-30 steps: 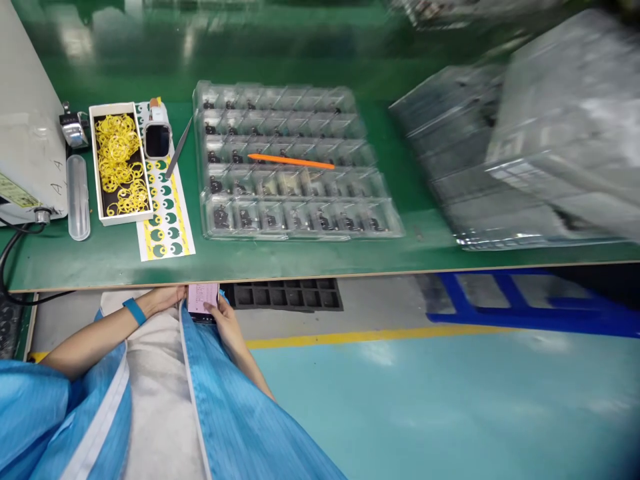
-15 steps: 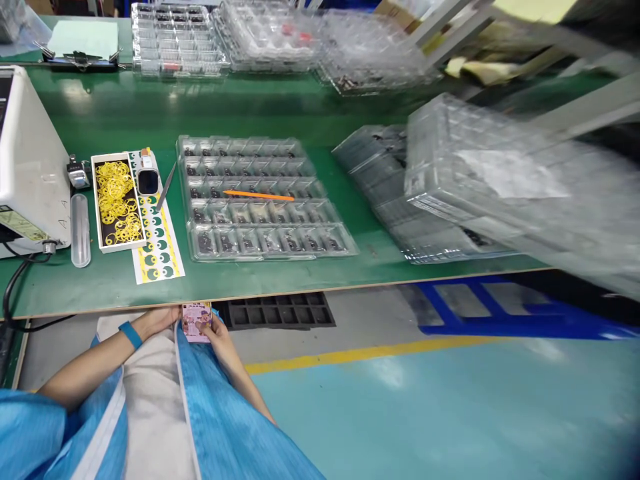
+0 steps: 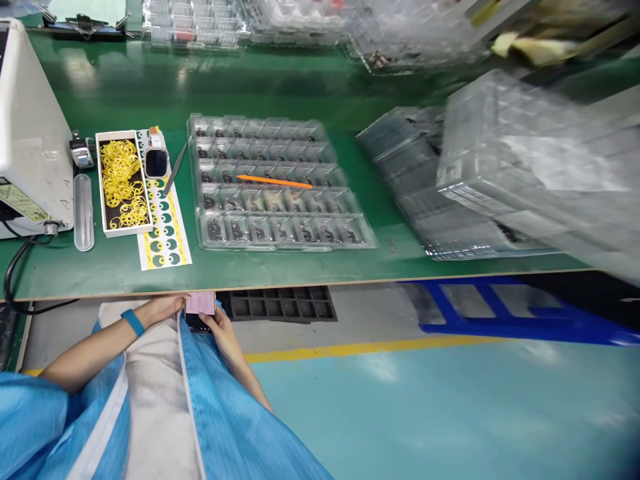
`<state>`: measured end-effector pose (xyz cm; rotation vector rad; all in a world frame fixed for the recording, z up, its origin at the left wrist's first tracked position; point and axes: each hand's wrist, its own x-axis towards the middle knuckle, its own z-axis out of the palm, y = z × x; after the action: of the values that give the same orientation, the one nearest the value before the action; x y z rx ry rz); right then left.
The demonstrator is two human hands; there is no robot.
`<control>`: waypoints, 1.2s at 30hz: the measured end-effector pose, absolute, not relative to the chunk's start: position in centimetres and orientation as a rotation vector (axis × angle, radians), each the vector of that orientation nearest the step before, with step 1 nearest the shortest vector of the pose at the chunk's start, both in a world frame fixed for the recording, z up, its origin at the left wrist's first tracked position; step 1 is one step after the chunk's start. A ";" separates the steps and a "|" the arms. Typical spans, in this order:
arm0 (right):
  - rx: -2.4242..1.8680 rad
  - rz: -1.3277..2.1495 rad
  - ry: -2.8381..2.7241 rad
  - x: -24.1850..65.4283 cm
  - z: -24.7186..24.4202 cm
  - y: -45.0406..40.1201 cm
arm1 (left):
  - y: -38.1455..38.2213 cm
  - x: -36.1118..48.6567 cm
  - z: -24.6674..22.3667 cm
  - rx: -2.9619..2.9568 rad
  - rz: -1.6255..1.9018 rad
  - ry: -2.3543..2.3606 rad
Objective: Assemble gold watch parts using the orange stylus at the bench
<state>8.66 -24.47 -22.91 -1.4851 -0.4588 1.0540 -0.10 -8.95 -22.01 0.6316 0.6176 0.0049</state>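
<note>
A smartphone (image 3: 200,304) is held low over my lap, just below the table's front edge. Its screen is pink on top and dark at the bottom. My right hand (image 3: 219,325) grips the phone from the right, the thumb over the screen. On the other side, my left hand (image 3: 167,307) has its fingers closed at the phone's left edge; the fingertips are partly hidden. A blue band (image 3: 133,323) circles my left wrist.
On the green table (image 3: 280,267) lie a clear compartment tray (image 3: 287,233) of small dark parts, an orange stick (image 3: 274,181), tweezers (image 3: 175,169), a smartwatch (image 3: 156,162), a sticker sheet (image 3: 165,257) and a box of yellow rings (image 3: 121,173). Stacked clear trays (image 3: 480,147) stand right.
The phone's screen has gone from a full colourful picture to a pink upper part over a dark lower part. Both hands keep their hold. The camera view has shifted slightly.
</note>
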 end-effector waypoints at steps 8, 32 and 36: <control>-1.475 1.065 -0.493 8.8 -23.1 -24.9 | -9.1 -0.1 -22.2 0.669 -0.027 0.645; -1.557 1.024 -0.311 8.8 -24.2 -25.4 | -9.2 -0.2 -20.7 0.698 -0.015 0.626; -1.542 1.031 -0.309 8.8 -24.3 -25.4 | -9.2 -0.3 -20.7 0.699 -0.015 0.622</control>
<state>8.77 -25.44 -24.29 -1.5425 -0.3093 1.0305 -0.26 -9.15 -20.68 0.6989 0.6221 -0.0151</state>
